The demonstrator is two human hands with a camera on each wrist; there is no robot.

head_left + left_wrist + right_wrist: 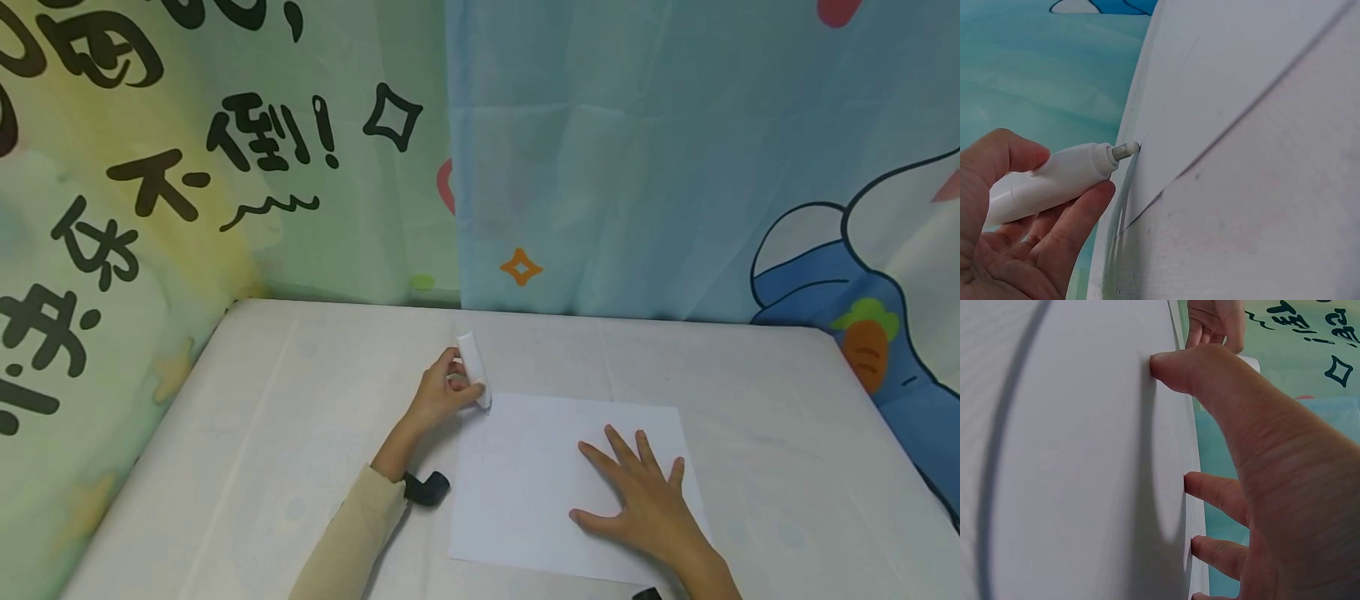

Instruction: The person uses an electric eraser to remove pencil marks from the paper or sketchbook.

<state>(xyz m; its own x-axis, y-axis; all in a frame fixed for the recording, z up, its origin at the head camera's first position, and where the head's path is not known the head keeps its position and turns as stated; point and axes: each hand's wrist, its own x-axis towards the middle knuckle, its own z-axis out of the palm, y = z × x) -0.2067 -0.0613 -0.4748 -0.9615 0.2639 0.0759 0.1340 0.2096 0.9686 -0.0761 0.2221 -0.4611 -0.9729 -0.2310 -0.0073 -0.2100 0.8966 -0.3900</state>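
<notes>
My left hand (440,390) grips a white electric eraser (472,365) between thumb and fingers. In the left wrist view, the eraser's metal collar and pale tip (1132,148) point at the white paper (525,483) and appear to touch it near its far left corner. A faint thin line (1172,81) runs across the sheet from near that tip. My right hand (643,504) rests on the right part of the paper, fingers spread and fingertips down; its thumb (1175,367) presses the sheet in the right wrist view.
The sheet lies on a white-covered table (300,400). Printed curtains (600,167) hang behind the far edge and along the left side. A black wrist strap mount (427,489) sticks out beside my left wrist.
</notes>
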